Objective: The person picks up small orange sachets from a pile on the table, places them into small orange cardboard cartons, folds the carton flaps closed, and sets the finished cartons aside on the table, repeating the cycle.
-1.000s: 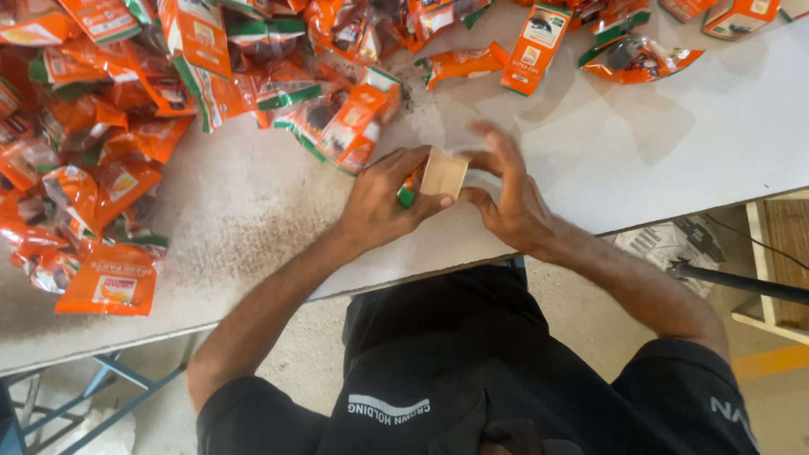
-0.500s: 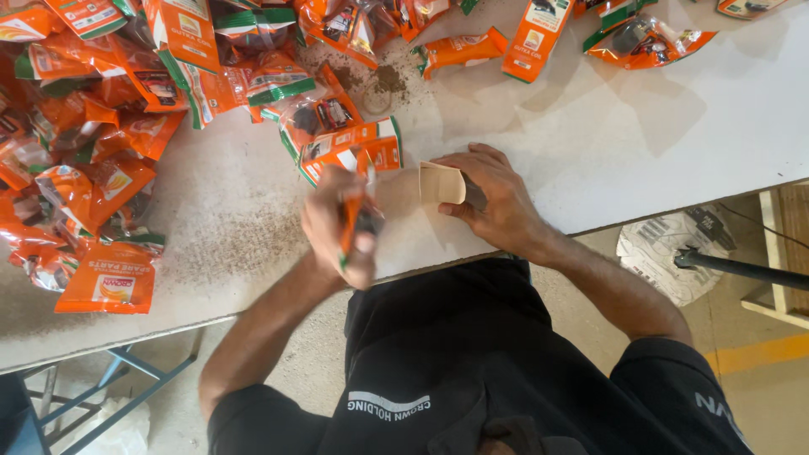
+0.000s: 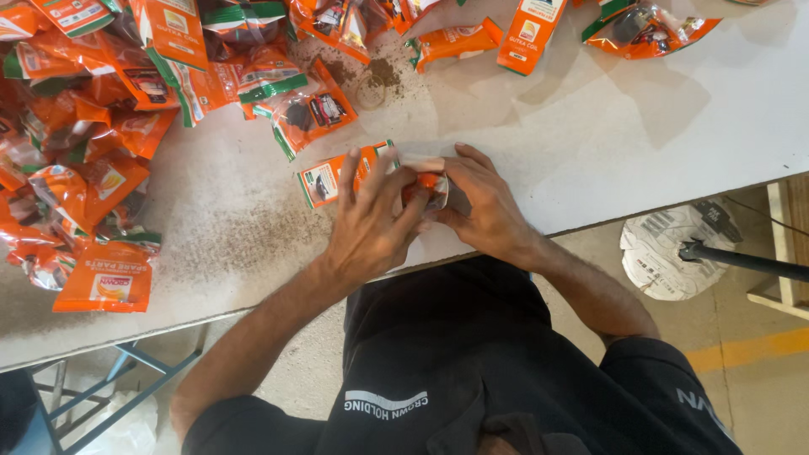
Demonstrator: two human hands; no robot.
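While both hands meet at 12 o'clock of the body, left hand (image 3: 371, 227) & right hand (image 3: 484, 211) curl fingers round a small orange pack (image 3: 425, 184) to keep it steady; more packs (image 3: 93, 168) lie at 10 o'clock on the table (image 3: 607, 143).

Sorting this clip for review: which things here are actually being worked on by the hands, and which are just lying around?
In hand:
left hand and right hand, both closed around a small orange packet
orange packet lying flat on the table, touching the left fingers

Lying about:
heap of orange packets at the left
packets along the far edge
brown dust patch
white table
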